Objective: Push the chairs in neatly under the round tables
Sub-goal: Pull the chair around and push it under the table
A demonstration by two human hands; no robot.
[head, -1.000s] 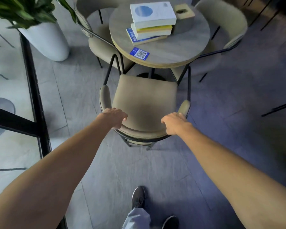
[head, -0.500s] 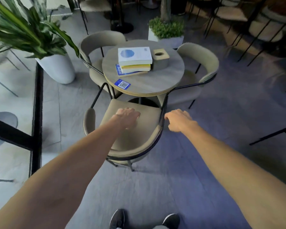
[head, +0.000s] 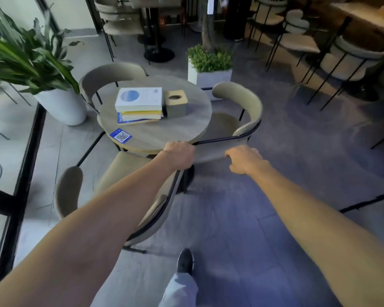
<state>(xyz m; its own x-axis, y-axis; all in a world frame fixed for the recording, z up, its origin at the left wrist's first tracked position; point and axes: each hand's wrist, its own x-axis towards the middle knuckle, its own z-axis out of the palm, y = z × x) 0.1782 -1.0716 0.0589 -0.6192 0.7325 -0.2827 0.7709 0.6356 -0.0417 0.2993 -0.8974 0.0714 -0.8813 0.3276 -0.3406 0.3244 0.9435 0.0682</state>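
A round grey table (head: 177, 131) carries a stack of books (head: 140, 100) and a tissue box (head: 176, 103). The near beige chair (head: 124, 167) has its seat partly under the table, its curved back below my left arm. A second chair (head: 239, 100) stands at the table's right, angled outward, and a third chair (head: 111, 72) sits at the far left. My left hand (head: 179, 155) is closed around the blurred near end of the right chair's backrest (head: 211, 152). My right hand (head: 245, 159) hovers beside that backrest, fingers loosely curled, holding nothing.
A large potted plant (head: 62, 107) stands left of the table beside a black-framed glass partition (head: 20, 185). A small white planter (head: 211, 76) sits behind the table. More chairs and tables (head: 341, 54) fill the back right. My foot (head: 185, 261) is on the grey floor.
Both hands left the near chair, now further under the table, and moved right. My left hand took the right chair's backrest end. The view lifted and swung right.
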